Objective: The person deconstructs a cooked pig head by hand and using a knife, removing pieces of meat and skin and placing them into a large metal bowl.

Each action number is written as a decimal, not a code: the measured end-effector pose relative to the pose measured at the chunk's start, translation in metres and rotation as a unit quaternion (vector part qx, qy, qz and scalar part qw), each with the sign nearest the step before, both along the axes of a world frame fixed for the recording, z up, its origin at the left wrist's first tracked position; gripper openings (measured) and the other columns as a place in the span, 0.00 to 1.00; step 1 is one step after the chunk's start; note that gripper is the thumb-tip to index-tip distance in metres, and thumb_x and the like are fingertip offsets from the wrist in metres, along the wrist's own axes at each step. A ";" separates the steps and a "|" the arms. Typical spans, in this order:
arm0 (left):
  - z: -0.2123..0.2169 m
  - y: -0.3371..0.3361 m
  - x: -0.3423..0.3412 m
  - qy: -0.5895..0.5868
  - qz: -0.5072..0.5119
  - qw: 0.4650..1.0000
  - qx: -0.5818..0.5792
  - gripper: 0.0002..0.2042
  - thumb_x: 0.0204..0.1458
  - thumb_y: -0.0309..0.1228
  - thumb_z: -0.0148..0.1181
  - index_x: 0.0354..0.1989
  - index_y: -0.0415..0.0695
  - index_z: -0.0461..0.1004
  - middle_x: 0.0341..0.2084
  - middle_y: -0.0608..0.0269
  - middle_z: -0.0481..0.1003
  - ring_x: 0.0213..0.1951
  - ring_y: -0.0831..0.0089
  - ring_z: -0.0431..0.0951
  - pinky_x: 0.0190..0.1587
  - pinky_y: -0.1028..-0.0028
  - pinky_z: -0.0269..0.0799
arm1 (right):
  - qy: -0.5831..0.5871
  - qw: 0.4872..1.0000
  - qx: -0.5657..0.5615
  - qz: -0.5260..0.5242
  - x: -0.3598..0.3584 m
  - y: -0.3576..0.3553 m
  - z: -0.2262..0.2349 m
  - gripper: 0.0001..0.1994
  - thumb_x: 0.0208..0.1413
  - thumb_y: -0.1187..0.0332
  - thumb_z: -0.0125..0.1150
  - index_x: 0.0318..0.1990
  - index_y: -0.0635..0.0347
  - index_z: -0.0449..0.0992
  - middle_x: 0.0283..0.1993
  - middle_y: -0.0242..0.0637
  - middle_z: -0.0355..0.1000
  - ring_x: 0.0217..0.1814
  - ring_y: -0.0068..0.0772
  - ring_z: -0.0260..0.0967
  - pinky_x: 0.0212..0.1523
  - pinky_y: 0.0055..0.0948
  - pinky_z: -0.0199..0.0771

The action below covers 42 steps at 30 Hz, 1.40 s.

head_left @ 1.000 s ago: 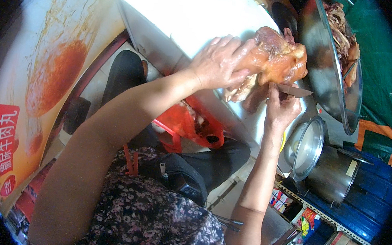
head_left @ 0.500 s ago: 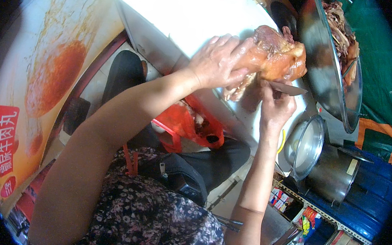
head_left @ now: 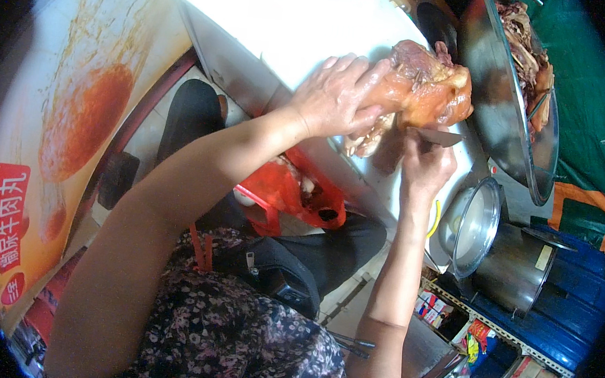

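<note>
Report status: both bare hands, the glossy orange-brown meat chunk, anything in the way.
Left hand spread over glossy orange-brown meat chunk. Right hand gripping grey metal knife at chunk's near side. Chunk on bright white tabletop; nothing visible blocking knife.

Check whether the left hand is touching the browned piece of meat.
Touching. The head view shows the left hand laid over the near-left part of the browned piece of meat, its thumb against the surface with no gap visible.

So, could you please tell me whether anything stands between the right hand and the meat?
Only the knife that the right hand holds, its blade at the near edge of the meat; nothing else visible is in the way.
</note>
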<state>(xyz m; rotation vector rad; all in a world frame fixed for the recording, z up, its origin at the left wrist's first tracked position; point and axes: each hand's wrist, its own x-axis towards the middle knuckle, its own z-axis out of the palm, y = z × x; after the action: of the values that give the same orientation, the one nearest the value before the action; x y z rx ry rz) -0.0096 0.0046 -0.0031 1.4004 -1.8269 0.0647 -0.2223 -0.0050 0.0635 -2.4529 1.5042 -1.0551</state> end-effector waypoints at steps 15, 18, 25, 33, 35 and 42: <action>0.000 -0.004 -0.001 -0.003 -0.021 1.000 -0.019 0.36 0.54 0.41 0.63 0.70 0.37 0.61 0.52 0.44 0.72 0.53 0.47 0.73 0.59 0.52 0.66 | -0.179 0.920 0.161 -0.309 -0.273 -0.004 0.041 0.08 0.58 0.75 0.64 0.44 0.64 0.79 0.32 0.40 0.80 0.24 0.26 0.78 0.25 0.23 0.70; -0.001 -0.005 -0.005 -0.011 -0.029 0.999 -0.015 0.37 0.55 0.40 0.62 0.71 0.36 0.59 0.55 0.41 0.72 0.57 0.45 0.72 0.60 0.53 0.65 | 0.045 0.873 0.275 -0.399 -0.308 -0.016 0.012 0.08 0.58 0.69 0.62 0.40 0.63 0.81 0.31 0.37 0.80 0.27 0.26 0.79 0.25 0.26 0.71; 0.004 -0.003 0.004 -0.008 -0.044 0.999 -0.008 0.35 0.57 0.39 0.61 0.70 0.32 0.60 0.56 0.40 0.73 0.57 0.44 0.72 0.61 0.53 0.65 | -0.015 0.884 0.406 -0.230 -0.278 -0.012 0.015 0.09 0.61 0.69 0.59 0.43 0.63 0.81 0.28 0.31 0.74 0.25 0.23 0.69 0.22 0.25 0.66; 0.004 -0.004 0.007 -0.015 -0.044 0.999 -0.016 0.35 0.58 0.39 0.60 0.70 0.32 0.60 0.56 0.39 0.72 0.57 0.42 0.72 0.62 0.53 0.65 | -0.455 0.857 0.212 -0.117 -0.298 0.015 0.073 0.09 0.68 0.63 0.59 0.46 0.58 0.76 0.35 0.35 0.79 0.33 0.25 0.80 0.29 0.20 0.73; 0.003 -0.006 0.003 -0.007 -0.049 0.999 -0.020 0.35 0.58 0.40 0.60 0.70 0.32 0.59 0.56 0.40 0.72 0.57 0.43 0.72 0.62 0.53 0.65 | -0.427 0.863 0.220 -0.158 -0.316 0.010 0.060 0.09 0.65 0.65 0.62 0.44 0.61 0.76 0.33 0.42 0.80 0.34 0.29 0.81 0.30 0.24 0.75; 0.004 -0.002 0.004 -0.010 -0.036 0.999 -0.010 0.36 0.56 0.41 0.62 0.70 0.33 0.60 0.54 0.39 0.73 0.54 0.43 0.73 0.59 0.53 0.66 | -0.199 0.932 0.125 -0.275 -0.202 0.018 0.026 0.11 0.60 0.70 0.64 0.47 0.65 0.77 0.31 0.34 0.76 0.28 0.23 0.74 0.30 0.31 0.76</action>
<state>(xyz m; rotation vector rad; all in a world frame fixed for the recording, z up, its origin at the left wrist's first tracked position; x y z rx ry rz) -0.0060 0.0022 0.0009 1.3233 -1.8866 0.0595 -0.4244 0.0134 0.0894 -1.5535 2.0593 -1.2414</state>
